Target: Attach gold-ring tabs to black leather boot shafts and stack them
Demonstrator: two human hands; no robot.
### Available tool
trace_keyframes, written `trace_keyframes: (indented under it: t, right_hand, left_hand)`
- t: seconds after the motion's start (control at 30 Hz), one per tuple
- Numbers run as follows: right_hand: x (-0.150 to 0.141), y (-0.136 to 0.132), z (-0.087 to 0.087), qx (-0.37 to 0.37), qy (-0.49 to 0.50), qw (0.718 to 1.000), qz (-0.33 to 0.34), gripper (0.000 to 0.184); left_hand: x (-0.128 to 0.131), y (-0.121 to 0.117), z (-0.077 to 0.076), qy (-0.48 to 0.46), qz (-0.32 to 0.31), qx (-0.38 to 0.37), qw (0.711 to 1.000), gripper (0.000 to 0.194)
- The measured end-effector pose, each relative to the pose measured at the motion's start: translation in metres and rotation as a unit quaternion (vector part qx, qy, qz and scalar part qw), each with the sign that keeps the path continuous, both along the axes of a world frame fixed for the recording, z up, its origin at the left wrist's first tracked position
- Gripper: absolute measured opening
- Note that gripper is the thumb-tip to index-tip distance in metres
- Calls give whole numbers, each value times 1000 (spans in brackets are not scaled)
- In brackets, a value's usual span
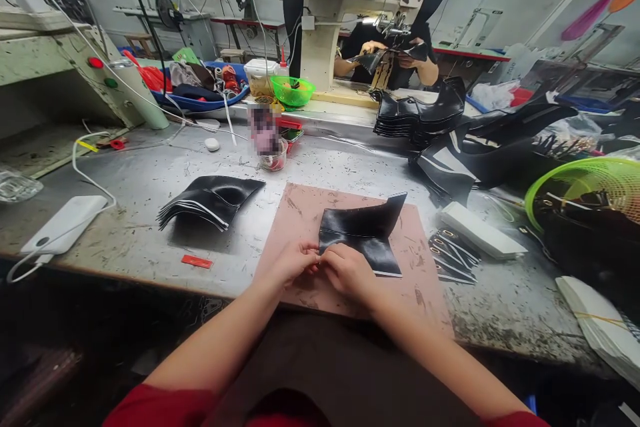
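Observation:
A black leather piece (361, 225) with a seam across it lies on the pinkish-brown mat (295, 213), its upper right corner standing up. My right hand (347, 271) is closed on the leather's lower left edge, fingers bent. Close beside it, my left hand (299, 261) pinches at the same corner; the fingertips of both hands nearly meet. What sits between the left fingertips is too small to make out. Left of the mat rests a stack of black leather pieces (213, 199) with pale edges. A flat red strip (197, 261) lies in front of that stack.
Right of the mat are black eyelet strips (450, 257) and a white stack (483, 230). Behind stand black leather piles (420, 110) and a green basket (590, 193). A white power bank (65, 223) lies left. Across the table, another person's hands (373, 48) work at a sewing machine (320, 47).

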State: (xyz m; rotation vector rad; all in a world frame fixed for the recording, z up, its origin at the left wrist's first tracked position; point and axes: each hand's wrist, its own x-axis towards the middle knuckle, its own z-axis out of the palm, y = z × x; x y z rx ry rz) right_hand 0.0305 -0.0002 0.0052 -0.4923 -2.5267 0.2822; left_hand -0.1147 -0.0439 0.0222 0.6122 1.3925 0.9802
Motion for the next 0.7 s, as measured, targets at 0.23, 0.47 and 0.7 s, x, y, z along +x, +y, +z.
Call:
trace_keyframes:
  t: [0.23, 0.47, 0.7]
  right_hand:
    - [2, 0, -4, -50, 43, 998, 7, 15]
    - [21, -1, -2, -273, 184, 944, 6, 9]
    - [106, 0, -4, -133, 122, 953, -244, 24]
  left_hand:
    - [1, 0, 2, 29, 8, -10, 999, 20]
    - [4, -3, -5, 117, -27, 15, 993, 40]
    - [8, -10, -7, 262, -89, 75, 958, 65]
